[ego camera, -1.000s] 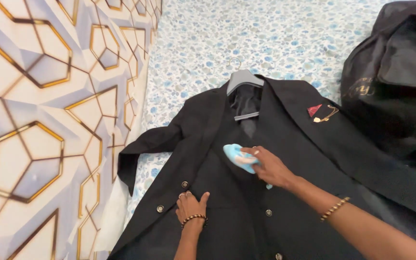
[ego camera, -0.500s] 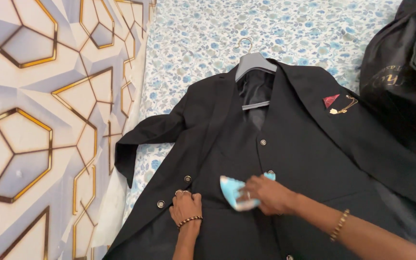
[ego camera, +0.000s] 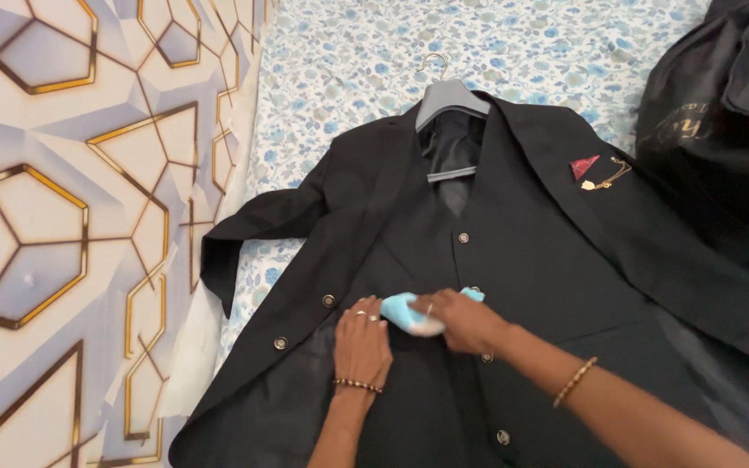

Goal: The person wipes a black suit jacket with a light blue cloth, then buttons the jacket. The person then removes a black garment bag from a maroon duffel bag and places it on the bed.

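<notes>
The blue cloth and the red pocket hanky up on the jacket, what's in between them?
In the head view, mostly plain black jacket fabric lies between the blue cloth and the red pocket square: the vest front and the wide lapel.

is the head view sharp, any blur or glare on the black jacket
Head view: even, soft light with no glare; the black jacket reads so dark that its folds barely show. The right hand and light blue cloth are slightly motion-blurred, the left hand a little sharper. The patterned wall shows mild wide-angle stretch.
</notes>
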